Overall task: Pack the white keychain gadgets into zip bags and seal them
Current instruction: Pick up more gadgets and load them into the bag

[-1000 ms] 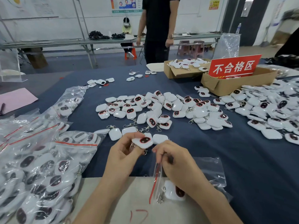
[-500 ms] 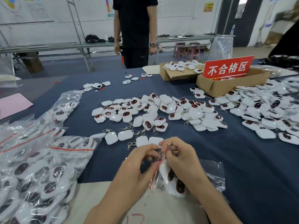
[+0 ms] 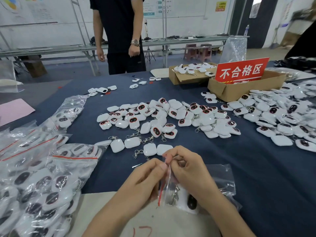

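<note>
Bags (image 3: 42, 177) full of white gadgets lie in a heap at the lower left of the frame, each with a red strip on top. Low in the middle, my left hand (image 3: 143, 182) pinches the top of a small zip bag (image 3: 168, 186) with thumb and finger. My right hand (image 3: 189, 168) pinches the same top from the other side, fingers curled tight. The bag hangs between my hands, and a white gadget (image 3: 190, 201) with a dark face sits inside it. I think I am closing the bag now. Next I need to press the red strip flat and slide my fingers all along it, so no gap is left. Up and right of my hands, loose gadgets (image 3: 207, 120) wait on the blue table (image 3: 265, 177). A brown box (image 3: 227, 90) sits at the upper right.
</note>
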